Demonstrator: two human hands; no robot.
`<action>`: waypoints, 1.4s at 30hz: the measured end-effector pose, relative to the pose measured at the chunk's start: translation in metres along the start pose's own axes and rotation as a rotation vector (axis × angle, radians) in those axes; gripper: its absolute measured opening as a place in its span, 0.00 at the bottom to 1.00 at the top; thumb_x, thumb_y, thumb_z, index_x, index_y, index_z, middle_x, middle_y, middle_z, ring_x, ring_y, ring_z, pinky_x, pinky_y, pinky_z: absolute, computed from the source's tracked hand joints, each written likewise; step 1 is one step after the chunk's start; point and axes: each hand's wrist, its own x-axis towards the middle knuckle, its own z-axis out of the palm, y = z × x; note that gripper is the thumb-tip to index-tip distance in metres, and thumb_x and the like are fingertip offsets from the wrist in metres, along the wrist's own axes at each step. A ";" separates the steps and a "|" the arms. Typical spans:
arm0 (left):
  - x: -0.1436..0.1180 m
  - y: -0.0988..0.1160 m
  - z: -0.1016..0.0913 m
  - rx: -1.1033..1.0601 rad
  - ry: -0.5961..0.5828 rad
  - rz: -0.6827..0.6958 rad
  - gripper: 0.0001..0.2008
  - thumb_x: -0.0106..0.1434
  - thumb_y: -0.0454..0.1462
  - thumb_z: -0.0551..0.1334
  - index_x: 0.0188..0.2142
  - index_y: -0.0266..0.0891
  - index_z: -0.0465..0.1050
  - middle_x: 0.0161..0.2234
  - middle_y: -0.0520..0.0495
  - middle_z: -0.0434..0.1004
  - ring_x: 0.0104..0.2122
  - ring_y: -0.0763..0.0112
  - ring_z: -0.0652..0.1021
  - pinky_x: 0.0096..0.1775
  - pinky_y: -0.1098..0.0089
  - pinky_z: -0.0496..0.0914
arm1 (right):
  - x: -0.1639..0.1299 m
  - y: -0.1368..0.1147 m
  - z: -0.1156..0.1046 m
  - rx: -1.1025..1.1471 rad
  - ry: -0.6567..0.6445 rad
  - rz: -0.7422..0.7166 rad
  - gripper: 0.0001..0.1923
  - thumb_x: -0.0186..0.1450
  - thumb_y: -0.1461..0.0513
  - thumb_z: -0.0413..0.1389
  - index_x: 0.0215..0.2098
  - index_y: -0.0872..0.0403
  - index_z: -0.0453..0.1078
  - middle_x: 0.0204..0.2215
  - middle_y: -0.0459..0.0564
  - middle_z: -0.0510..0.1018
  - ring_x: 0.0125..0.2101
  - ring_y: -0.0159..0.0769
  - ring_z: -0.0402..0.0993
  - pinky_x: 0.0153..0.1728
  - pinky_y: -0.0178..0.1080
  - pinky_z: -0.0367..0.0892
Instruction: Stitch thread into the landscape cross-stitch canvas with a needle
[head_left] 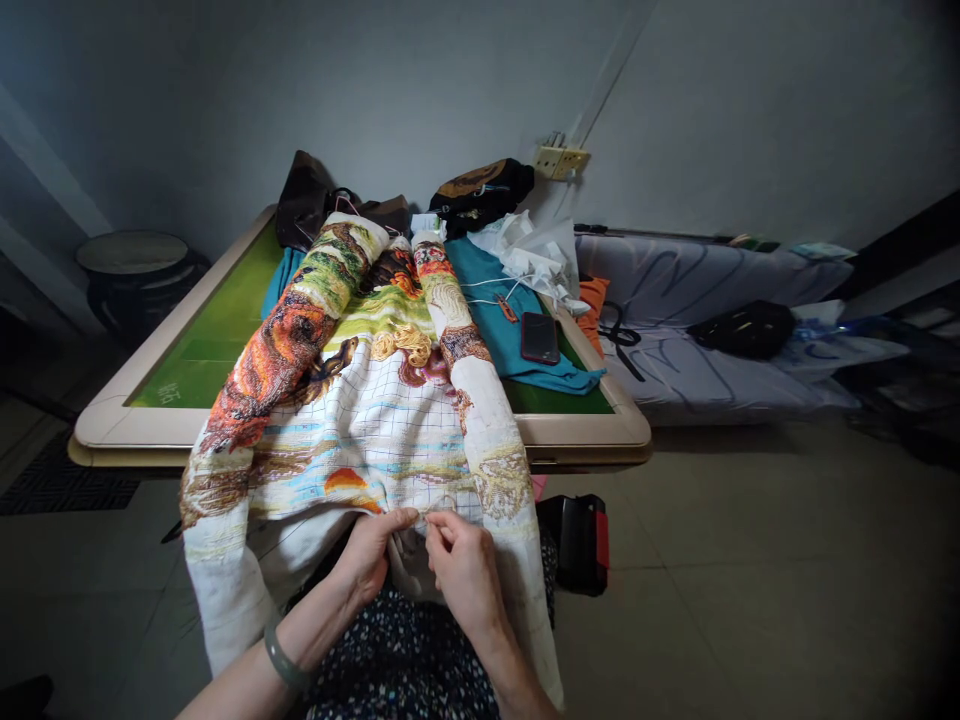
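Embroidery cloth (375, 430): large gridded white canvas with stitched colour patches, draped from the desk top over the near edge and down to the lap; side edges rolled up.
Near hem: bunched between both hands, just above the lap.
Left hand (369, 556): fingers (397, 520) pinched narrow on the cloth's lower edge, thumb on top.
Right hand (463, 568): fingers (441, 528) curled close and gripping the same hem, just beside the left hand, fingertips nearly touching; needle or thread too small to tell.
Bracelet (283, 660): grey-green band on the left wrist.
Lap: dark speckled fabric (405, 660) beneath the hands.
Desk (120, 420): cream-framed, green surface, directly ahead.
Teal cloth (495, 320): spread on the desk, right of the embroidery, partly under it.
Phone (540, 338): dark, lying flat on the teal cloth.
White bag (532, 255): crumpled, at the desk's far right corner.
Dark bags (480, 195): piled along the desk's far edge, against the wall.
Black and red case (583, 542): on the floor, under the desk's right corner.
Bed (705, 330): to the right, grey-patterned cover, a black bag (742, 328) on it.
Round stool (133, 262): dark, left of the desk, by the wall.
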 end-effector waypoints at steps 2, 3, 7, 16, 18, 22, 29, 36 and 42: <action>0.000 0.000 0.000 -0.003 0.006 0.004 0.06 0.42 0.32 0.71 0.21 0.31 0.77 0.23 0.44 0.80 0.25 0.68 0.76 0.33 0.69 0.70 | 0.001 -0.001 0.000 -0.012 -0.008 -0.001 0.12 0.62 0.62 0.49 0.27 0.54 0.73 0.13 0.45 0.71 0.10 0.28 0.61 0.13 0.30 0.52; 0.000 0.000 0.000 -0.004 0.011 0.005 0.06 0.42 0.32 0.71 0.21 0.31 0.77 0.23 0.44 0.80 0.25 0.68 0.76 0.33 0.69 0.69 | 0.001 -0.001 0.000 -0.017 -0.013 0.002 0.12 0.61 0.62 0.49 0.27 0.54 0.73 0.13 0.45 0.71 0.10 0.28 0.60 0.13 0.30 0.52; -0.001 -0.001 0.001 -0.008 0.024 0.003 0.08 0.41 0.32 0.71 0.23 0.30 0.77 0.23 0.45 0.79 0.24 0.68 0.76 0.32 0.70 0.69 | 0.002 -0.003 0.000 -0.024 -0.033 0.041 0.11 0.62 0.62 0.48 0.27 0.54 0.72 0.12 0.43 0.69 0.09 0.27 0.59 0.13 0.29 0.51; 0.004 -0.002 0.000 0.003 0.047 0.010 0.10 0.42 0.34 0.71 0.25 0.30 0.77 0.25 0.44 0.79 0.26 0.67 0.76 0.34 0.68 0.69 | 0.001 0.003 0.003 0.239 -0.054 0.143 0.10 0.62 0.58 0.51 0.27 0.56 0.70 0.16 0.44 0.71 0.13 0.29 0.66 0.15 0.29 0.60; 0.007 -0.003 -0.001 0.005 0.059 0.020 0.11 0.41 0.33 0.71 0.26 0.30 0.77 0.26 0.44 0.80 0.27 0.66 0.76 0.35 0.67 0.69 | 0.000 0.006 0.003 0.281 -0.034 0.147 0.10 0.59 0.59 0.53 0.26 0.56 0.71 0.18 0.46 0.74 0.16 0.31 0.69 0.17 0.30 0.63; 0.010 -0.005 -0.005 0.028 0.041 -0.002 0.11 0.42 0.35 0.71 0.26 0.29 0.77 0.24 0.44 0.79 0.25 0.67 0.75 0.34 0.67 0.68 | -0.001 0.010 0.004 0.344 -0.024 0.187 0.11 0.58 0.58 0.54 0.28 0.56 0.75 0.19 0.47 0.75 0.17 0.32 0.69 0.17 0.31 0.63; 0.010 -0.005 -0.005 0.007 0.025 -0.034 0.11 0.41 0.35 0.71 0.24 0.30 0.76 0.22 0.46 0.77 0.24 0.69 0.73 0.32 0.68 0.67 | -0.006 0.011 0.011 0.390 0.055 0.193 0.10 0.58 0.59 0.55 0.30 0.58 0.75 0.20 0.48 0.76 0.16 0.32 0.69 0.18 0.32 0.64; 0.010 -0.005 -0.004 -0.025 0.010 -0.058 0.09 0.41 0.34 0.70 0.22 0.31 0.74 0.20 0.49 0.74 0.23 0.72 0.72 0.31 0.69 0.66 | -0.009 0.008 0.015 0.365 0.100 0.169 0.11 0.59 0.59 0.54 0.30 0.58 0.74 0.20 0.48 0.75 0.17 0.32 0.68 0.19 0.32 0.64; 0.010 -0.006 -0.004 -0.056 0.000 -0.082 0.08 0.42 0.34 0.70 0.21 0.33 0.73 0.19 0.50 0.73 0.21 0.73 0.71 0.30 0.70 0.65 | -0.012 0.006 0.021 0.352 0.157 0.155 0.11 0.61 0.58 0.53 0.30 0.57 0.73 0.18 0.47 0.73 0.17 0.32 0.68 0.20 0.32 0.64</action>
